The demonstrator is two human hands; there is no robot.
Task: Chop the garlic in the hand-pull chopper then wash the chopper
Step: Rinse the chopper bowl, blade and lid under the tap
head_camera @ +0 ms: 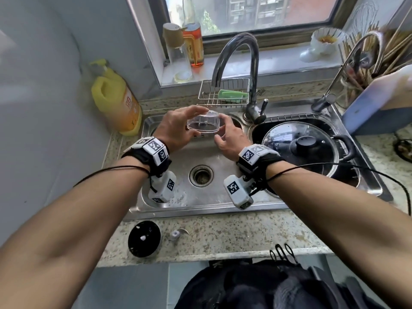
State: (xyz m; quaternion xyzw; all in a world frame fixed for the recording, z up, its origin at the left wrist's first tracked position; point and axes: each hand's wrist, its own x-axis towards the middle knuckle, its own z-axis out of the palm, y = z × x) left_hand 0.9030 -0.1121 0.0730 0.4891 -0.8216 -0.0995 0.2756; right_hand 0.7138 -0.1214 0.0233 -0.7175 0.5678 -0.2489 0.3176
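Note:
The clear plastic chopper bowl [204, 123] is held over the left sink basin [178, 204], tilted with its opening facing away. My left hand [176, 128] grips its left side and my right hand [229, 137] holds its right side. On the counter near the front edge lie the black chopper lid [144, 241] and, beside it, the small blade piece [177, 234]. The faucet spout [236, 54] ends just above and behind the bowl; I see no water running.
A yellow detergent bottle [116, 101] stands left of the sink. A wire rack with a green sponge [231, 95] sits behind the basin. A pot with a glass lid [305, 146] fills the right basin. Bottles stand on the windowsill [267, 61].

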